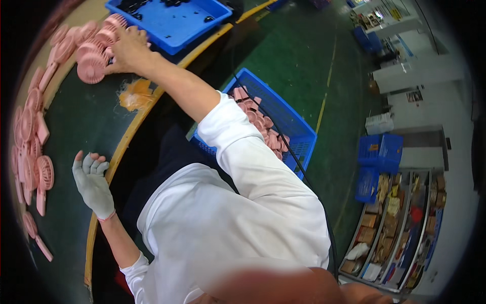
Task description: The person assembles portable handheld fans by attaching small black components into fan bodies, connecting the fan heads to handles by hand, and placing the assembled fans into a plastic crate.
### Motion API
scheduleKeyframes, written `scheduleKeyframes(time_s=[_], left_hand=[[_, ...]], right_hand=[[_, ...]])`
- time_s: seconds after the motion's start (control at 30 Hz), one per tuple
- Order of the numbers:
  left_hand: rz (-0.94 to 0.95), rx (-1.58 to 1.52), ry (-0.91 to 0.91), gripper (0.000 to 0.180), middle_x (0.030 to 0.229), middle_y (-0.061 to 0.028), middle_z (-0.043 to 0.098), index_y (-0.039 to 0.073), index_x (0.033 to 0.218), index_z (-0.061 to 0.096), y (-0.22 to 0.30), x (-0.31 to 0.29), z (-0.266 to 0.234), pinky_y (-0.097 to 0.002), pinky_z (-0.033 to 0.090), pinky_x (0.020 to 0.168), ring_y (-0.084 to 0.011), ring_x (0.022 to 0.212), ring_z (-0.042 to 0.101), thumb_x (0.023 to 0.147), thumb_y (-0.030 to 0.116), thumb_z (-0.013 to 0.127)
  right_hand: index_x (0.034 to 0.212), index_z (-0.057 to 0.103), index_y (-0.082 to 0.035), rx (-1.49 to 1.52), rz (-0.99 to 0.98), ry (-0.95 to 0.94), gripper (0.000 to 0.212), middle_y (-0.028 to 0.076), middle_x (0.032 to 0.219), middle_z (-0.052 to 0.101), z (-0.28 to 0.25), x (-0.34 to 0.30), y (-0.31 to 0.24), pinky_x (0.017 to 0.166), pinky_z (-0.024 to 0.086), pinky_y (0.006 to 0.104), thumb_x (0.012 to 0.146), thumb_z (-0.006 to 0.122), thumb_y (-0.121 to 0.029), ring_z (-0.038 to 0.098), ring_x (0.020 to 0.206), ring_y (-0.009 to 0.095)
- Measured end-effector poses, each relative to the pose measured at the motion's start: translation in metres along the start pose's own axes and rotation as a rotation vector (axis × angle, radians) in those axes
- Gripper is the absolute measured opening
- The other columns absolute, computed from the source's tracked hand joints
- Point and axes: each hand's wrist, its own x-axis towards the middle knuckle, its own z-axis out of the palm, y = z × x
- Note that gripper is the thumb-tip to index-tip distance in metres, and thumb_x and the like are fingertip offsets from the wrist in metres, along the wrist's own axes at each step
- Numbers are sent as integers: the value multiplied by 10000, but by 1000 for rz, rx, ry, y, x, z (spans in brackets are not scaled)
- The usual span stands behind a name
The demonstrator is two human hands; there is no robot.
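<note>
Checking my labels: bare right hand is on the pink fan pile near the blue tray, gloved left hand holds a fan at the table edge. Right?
One thing is off. The gloved left hand holds nothing: it rests flat on the dark table, apart from the fans. The head view shows it. The bare right hand is on the pink fan pile beside the blue tray, as you said.

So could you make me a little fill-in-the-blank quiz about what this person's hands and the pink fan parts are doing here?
1. The left hand wears a pale grey ____.
2. The bare right hand reaches onto a pile of ____ round fan parts.
3. The tray beyond that pile is coloured ____.
4. The crate down beside the person, on the green floor, holds more pink ____.

Missing words: glove; pink; blue; fan parts
</note>
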Motion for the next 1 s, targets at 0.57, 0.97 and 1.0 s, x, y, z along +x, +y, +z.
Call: scheduleKeyframes(time_s=[0.57,0.97,1.0], left_hand=[[14,228,-59,364,1038,-137,550,-48,1282,383,5,-1,15,-287,466,799,-176,904,570,1008,192,370],[52,431,1,354,1053,-125,552,-41,1269,414,5,-10,16,-270,459,819,-172,920,572,993,179,437],[57,467,6,349,1052,-129,555,-45,1263,422,4,-11,21,-268,460,819,-174,918,577,991,173,441]], right_hand=[[993,720,-142,218,-145,-203,457,129,1121,547,-3,-9,-25,841,435,608,664,753,-458,502,1046,420],[1200,608,-230,231,85,-444,596,182,1245,564,11,16,-27,959,287,695,673,716,-487,385,1236,465],[1202,612,-224,226,130,-446,613,188,1247,562,25,20,-25,962,282,695,656,735,-475,382,1243,461]])
